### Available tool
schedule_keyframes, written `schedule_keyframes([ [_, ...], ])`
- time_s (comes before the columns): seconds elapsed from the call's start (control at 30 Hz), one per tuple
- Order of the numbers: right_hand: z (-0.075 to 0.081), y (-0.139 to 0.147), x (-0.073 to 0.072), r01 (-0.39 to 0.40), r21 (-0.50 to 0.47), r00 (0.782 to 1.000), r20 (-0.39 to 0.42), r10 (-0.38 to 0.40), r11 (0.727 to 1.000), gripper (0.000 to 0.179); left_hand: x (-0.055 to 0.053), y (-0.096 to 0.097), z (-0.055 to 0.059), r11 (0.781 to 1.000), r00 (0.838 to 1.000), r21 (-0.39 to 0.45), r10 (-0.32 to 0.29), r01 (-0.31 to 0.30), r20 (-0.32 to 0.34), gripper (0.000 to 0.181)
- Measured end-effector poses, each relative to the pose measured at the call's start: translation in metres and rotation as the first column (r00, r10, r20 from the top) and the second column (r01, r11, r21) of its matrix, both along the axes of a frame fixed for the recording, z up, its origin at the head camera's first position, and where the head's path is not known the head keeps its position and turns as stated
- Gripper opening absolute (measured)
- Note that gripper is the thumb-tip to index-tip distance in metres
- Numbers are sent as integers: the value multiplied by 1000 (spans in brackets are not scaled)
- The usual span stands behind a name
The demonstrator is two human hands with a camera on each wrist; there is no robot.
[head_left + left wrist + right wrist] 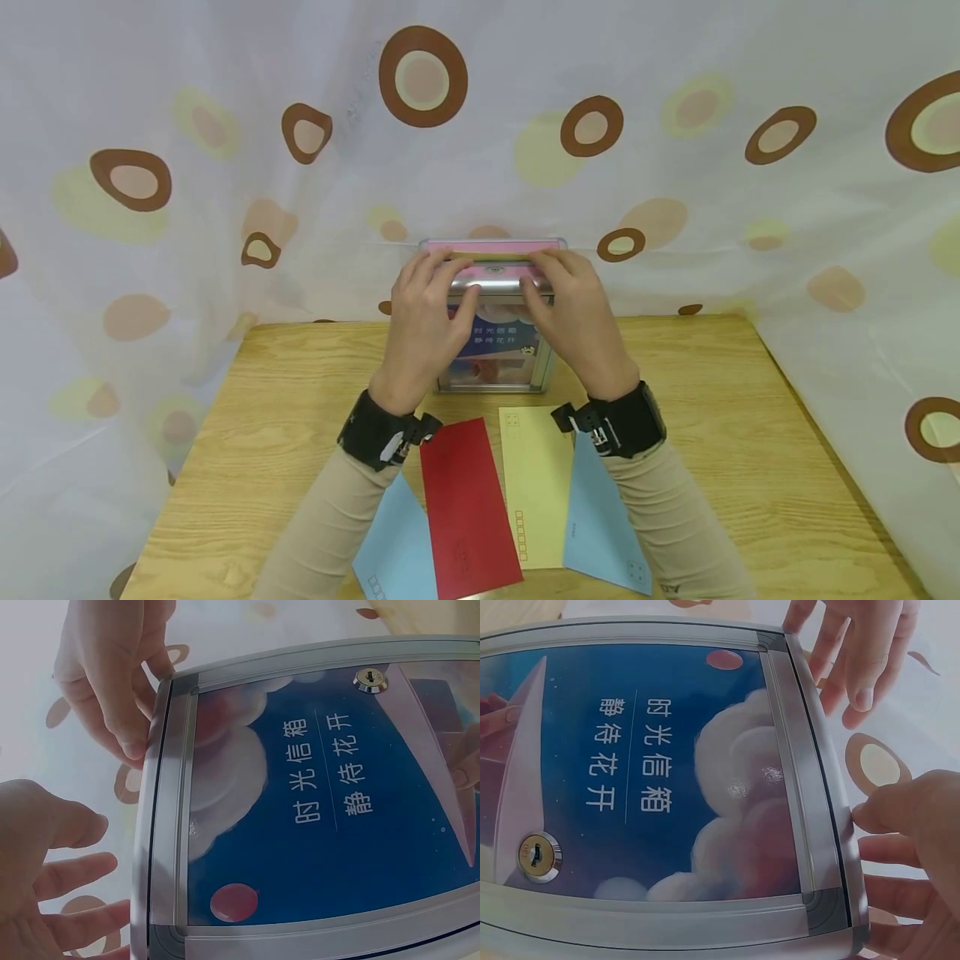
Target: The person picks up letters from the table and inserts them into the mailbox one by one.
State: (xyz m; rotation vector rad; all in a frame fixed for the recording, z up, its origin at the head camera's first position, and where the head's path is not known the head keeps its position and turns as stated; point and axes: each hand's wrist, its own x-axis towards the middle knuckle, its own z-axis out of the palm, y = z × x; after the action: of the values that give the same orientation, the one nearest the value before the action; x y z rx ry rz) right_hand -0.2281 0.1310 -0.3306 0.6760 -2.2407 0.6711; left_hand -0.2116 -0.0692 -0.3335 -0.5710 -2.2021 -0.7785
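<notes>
A letter box (491, 354) with a silver frame, a blue front panel with white Chinese writing and a pink top stands at the table's back. Across its top shows a thin yellow strip (491, 257), seemingly the edge of a yellow envelope; the rest of it is hidden. My left hand (427, 308) is at the strip's left end, fingers over the top, thumb apart at the front edge. At the right end, my right hand (577, 312) has its fingers stretched over the top. The front panel's round key lock (540, 856) shows in both wrist views.
On the wooden table (300, 400) before the box lie a red envelope (468, 508), a yellow envelope (536, 483), a blue envelope (603, 521) on the right and another blue envelope (401, 542) on the left. A patterned white cloth (480, 175) hangs close behind the box.
</notes>
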Motion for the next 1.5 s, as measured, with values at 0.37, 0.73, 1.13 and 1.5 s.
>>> schedule_keyframes([
  [0.37,-6,3,10,-13,-22,998,-56,12,1000,29,3,-6,-4,1000,1000,-11,-15,15,25,35],
  [0.73,-14,23,56,-17,27,998,-62,18,999,55,38,-3,-18,989,997,-132,-55,61,47,69],
  [1.13,-45,47,103,55,39,996,66,-57,998,79,90,-2,-65,968,978,-243,-11,63,208,99],
  [1.5,-101,80,131,208,6,936,290,-201,978,80,118,3,-113,947,885,-319,135,16,446,105],
])
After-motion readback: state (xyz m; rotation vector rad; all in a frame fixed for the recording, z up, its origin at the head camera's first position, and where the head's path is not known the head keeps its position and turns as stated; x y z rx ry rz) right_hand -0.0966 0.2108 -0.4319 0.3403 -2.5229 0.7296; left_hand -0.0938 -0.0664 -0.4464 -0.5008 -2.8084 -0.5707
